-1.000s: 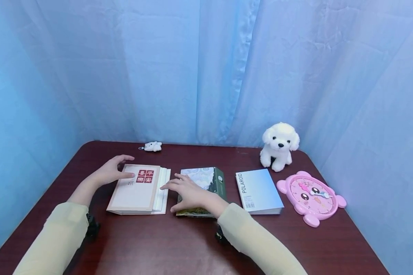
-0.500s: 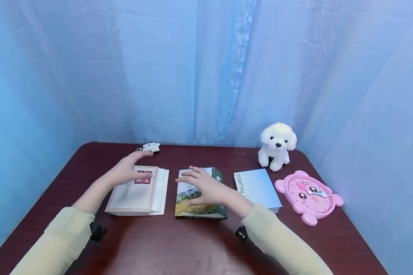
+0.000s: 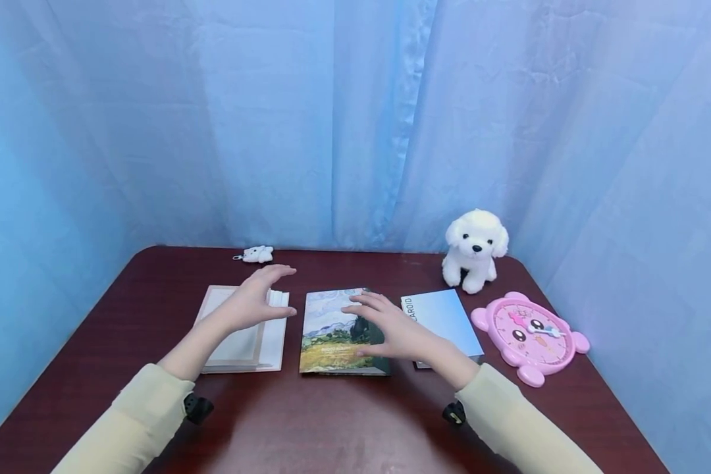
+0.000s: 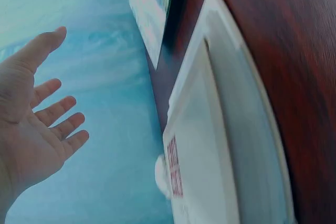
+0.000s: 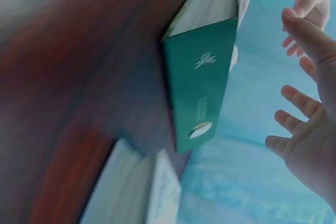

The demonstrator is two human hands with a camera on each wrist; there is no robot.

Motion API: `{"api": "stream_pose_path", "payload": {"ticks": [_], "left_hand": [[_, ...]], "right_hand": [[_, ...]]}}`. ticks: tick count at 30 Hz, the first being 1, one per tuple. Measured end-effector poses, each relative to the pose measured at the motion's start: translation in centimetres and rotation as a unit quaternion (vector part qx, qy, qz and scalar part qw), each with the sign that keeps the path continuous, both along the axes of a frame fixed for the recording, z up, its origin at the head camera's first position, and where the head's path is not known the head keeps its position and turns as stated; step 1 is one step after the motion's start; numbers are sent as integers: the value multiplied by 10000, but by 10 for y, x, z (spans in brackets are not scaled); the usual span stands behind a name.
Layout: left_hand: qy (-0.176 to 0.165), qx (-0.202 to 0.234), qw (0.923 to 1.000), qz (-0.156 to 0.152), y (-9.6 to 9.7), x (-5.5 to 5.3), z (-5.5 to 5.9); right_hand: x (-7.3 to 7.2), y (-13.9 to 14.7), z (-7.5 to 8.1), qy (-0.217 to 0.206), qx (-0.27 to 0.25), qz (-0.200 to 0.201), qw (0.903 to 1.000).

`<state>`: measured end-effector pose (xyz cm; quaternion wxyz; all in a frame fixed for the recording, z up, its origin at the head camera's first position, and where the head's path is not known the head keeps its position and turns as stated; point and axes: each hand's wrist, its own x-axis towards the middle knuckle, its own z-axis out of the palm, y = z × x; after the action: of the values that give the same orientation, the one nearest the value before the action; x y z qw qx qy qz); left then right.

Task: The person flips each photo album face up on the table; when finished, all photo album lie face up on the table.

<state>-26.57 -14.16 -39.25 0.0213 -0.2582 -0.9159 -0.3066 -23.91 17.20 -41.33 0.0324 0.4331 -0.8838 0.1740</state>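
In the head view three album-like books lie in a row on the table. Above the white-and-beige book (image 3: 232, 342) hovers my left hand (image 3: 251, 306), fingers spread and holding nothing; the left wrist view shows red printed squares on that cover. My right hand (image 3: 394, 329) is held over the right side of the middle book (image 3: 326, 329), which has a painted landscape cover. The right wrist view shows this book's green spine (image 5: 199, 85), apart from the loosely spread fingers. Partly behind the right hand lies a blue-and-white book (image 3: 444, 316) with lettering along its edge.
A white plush dog (image 3: 476, 250) sits at the back right of the dark red table (image 3: 332, 428). In front of it lies a pink clock (image 3: 533, 336) with a cartoon face. A small white keychain toy (image 3: 257, 254) is at the back left, before blue curtains (image 3: 272, 131).
Both hands have moved rightward: the left from the white book's left side over it, the right from the middle book's left edge towards its right side. The books stay in place.
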Motion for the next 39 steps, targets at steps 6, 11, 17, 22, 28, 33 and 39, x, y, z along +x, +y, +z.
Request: {"api": "stream_pose_path", "payload": {"ticks": [6,11,17,22,28,33,39], "left_hand": [[167,-25,9999,10,23,0,-10],[-20,39,9999,-96,44,-2,-16],[-234,198,9993,-209,64,-13,-30],[-415,162,9986,-297,79,-24,-40],[-530,-95,9980,-329,94,-36,-50],[-712,-236,9968,-289,100,-45,-54],[-991,-432,9938,-257,107,-53,-55]], "right_hand": [[6,20,-8,-168,-104,-318,9993],[9,34,-19,-236,-91,-691,9973],[8,40,-27,-139,-41,-1058,9943],[5,45,-33,-140,151,-1085,9939],[4,48,-38,-235,449,-1092,9927],[4,47,-38,-385,419,-1039,9930],[3,47,-41,-377,554,-852,9941]]}}
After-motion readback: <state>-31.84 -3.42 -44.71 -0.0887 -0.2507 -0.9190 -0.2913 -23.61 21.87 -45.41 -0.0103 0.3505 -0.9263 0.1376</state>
